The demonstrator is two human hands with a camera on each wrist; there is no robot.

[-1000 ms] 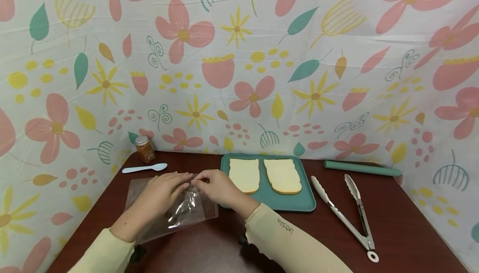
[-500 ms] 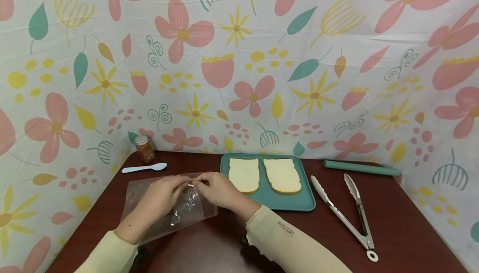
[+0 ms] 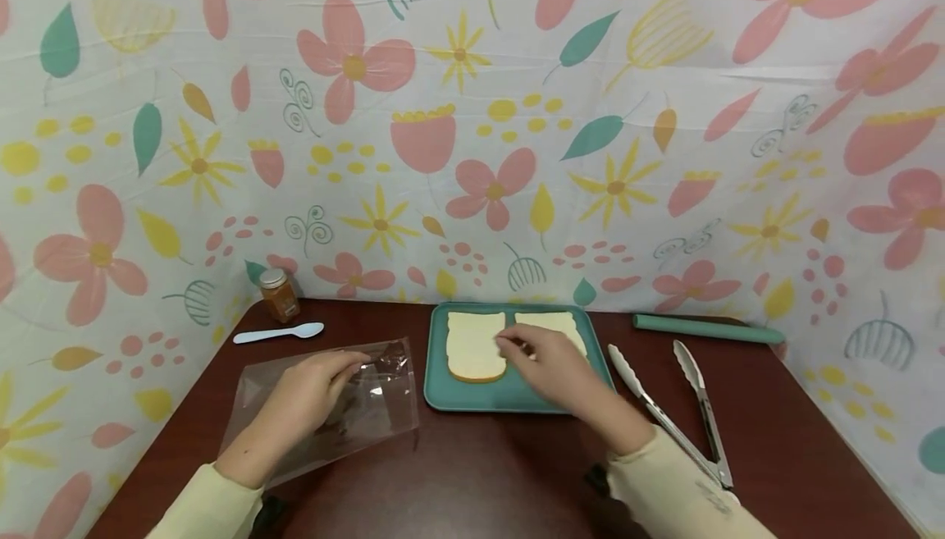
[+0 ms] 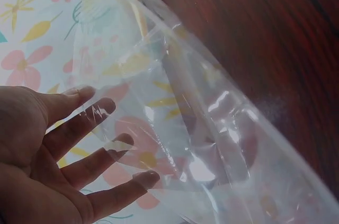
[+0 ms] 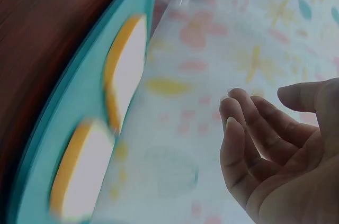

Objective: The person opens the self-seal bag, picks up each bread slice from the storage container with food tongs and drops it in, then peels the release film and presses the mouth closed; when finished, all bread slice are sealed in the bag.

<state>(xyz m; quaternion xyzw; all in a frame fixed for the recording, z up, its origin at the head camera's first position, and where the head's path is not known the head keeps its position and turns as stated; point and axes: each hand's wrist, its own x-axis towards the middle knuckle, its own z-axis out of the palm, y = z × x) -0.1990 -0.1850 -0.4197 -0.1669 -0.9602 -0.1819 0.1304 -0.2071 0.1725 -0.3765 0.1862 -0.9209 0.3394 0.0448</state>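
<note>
My left hand (image 3: 313, 387) pinches the edge of a clear plastic bag (image 3: 387, 412) on the left of the table. In the left wrist view, the thumb lies in front of the thin plastic (image 4: 159, 102) and the fingertips show through it. My right hand (image 3: 554, 367) hovers over the teal tray (image 3: 461, 399) with loosely curled fingers, holding nothing. On the tray lie two bread slices: the left slice (image 3: 476, 346) is in plain view, while my right hand partly covers the right slice (image 3: 550, 322). The right wrist view shows the hand (image 5: 280, 155) apart from both slices.
A jar with a metal lid (image 3: 279, 297) and a pale blue spoon (image 3: 279, 332) are at the back left. Spread metal tongs (image 3: 668, 424) lie right of the tray. Behind them, a green rod (image 3: 709, 328) lies near the patterned cloth wall (image 3: 472, 129).
My right hand has let go of the bag and moved right, over the tray. My left hand stays at the bag's edge. The view has shifted slightly.
</note>
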